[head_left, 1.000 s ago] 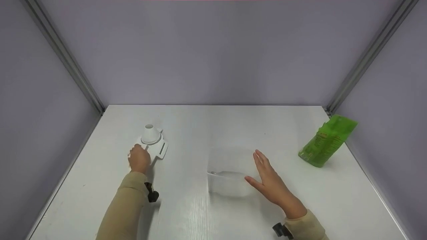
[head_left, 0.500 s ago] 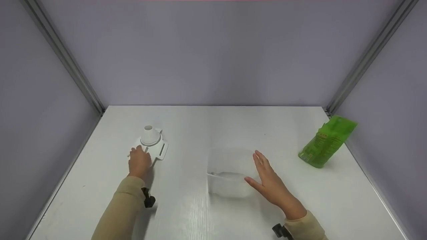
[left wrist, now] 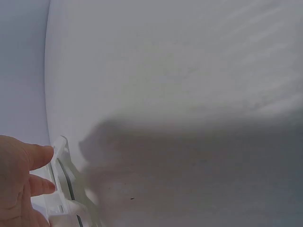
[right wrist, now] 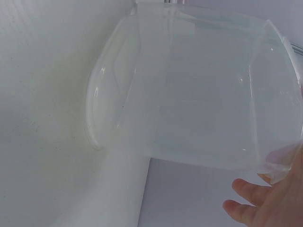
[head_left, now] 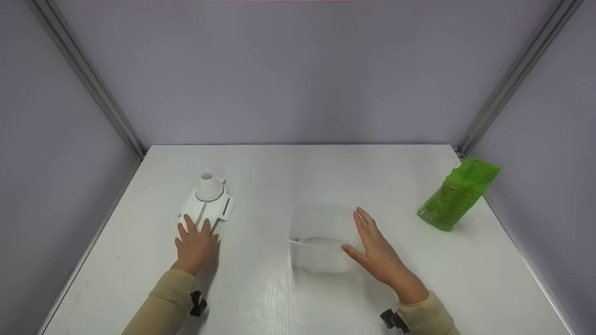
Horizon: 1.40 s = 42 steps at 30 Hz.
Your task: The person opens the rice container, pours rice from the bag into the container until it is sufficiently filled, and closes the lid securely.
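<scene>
Left hand (head_left: 196, 242) lies flat, fingers straight, tips on the near end of the white funnel lid (head_left: 208, 201) by the tabletop's left edge, pinning it down. Right hand (head_left: 378, 253), fingers straight, braces the clear container (head_left: 319, 237) mid-table, probably steadying it

White plastic funnel lid (head_left: 209, 201) at left centre of the white table (head_left: 279, 167), clear plastic container (head_left: 319, 239) at centre, green foil pouch (head_left: 458, 194) at right edge, well apart.
</scene>
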Each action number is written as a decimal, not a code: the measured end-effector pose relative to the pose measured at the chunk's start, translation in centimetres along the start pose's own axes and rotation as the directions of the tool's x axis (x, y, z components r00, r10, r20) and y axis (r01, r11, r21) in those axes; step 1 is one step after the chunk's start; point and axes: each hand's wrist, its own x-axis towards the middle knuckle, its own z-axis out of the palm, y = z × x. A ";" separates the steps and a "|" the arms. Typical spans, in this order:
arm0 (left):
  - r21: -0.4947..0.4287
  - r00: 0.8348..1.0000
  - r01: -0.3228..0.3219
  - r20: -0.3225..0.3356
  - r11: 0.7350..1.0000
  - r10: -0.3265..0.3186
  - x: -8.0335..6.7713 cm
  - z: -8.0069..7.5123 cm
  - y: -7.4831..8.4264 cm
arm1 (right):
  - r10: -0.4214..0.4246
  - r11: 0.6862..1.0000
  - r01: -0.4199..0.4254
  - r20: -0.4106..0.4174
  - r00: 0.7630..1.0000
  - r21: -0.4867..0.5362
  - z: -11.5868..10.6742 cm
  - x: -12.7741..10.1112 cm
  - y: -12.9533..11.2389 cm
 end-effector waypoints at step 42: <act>-0.050 0.996 0.087 0.000 0.995 -0.087 2.7 -0.3 1.3 | 0.018 1.000 -0.018 0.000 1.000 -0.012 -0.4 -0.6 -0.9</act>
